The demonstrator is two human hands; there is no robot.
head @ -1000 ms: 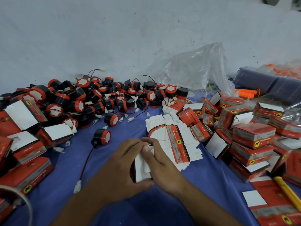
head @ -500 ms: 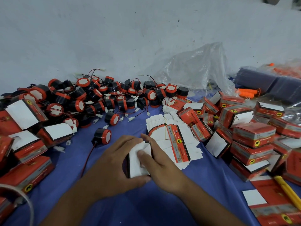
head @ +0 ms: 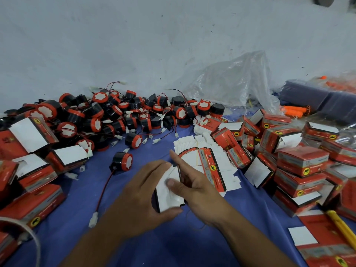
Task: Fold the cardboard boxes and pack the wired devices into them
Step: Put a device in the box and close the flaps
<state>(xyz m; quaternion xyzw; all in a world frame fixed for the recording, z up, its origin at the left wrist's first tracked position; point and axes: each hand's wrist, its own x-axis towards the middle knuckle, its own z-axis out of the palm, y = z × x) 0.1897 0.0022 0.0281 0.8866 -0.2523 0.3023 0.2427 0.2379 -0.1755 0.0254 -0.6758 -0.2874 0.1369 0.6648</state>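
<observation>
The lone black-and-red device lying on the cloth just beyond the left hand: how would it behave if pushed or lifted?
The device lies on its curved side, so a push would probably roll it. Its thin red wire looks floppy and, on a lift, would likely trail, dragging the white connector along.

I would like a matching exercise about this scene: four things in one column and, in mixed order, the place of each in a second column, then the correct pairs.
1. half-folded box
2. single wired device
3. clear plastic bag
4. yellow tool

a. at the back, against the wall
b. far right, on flat red cartons
c. held by the left hand and the right hand
d. alone on the blue cloth

Pairs: 1-c, 2-d, 3-a, 4-b.
</observation>
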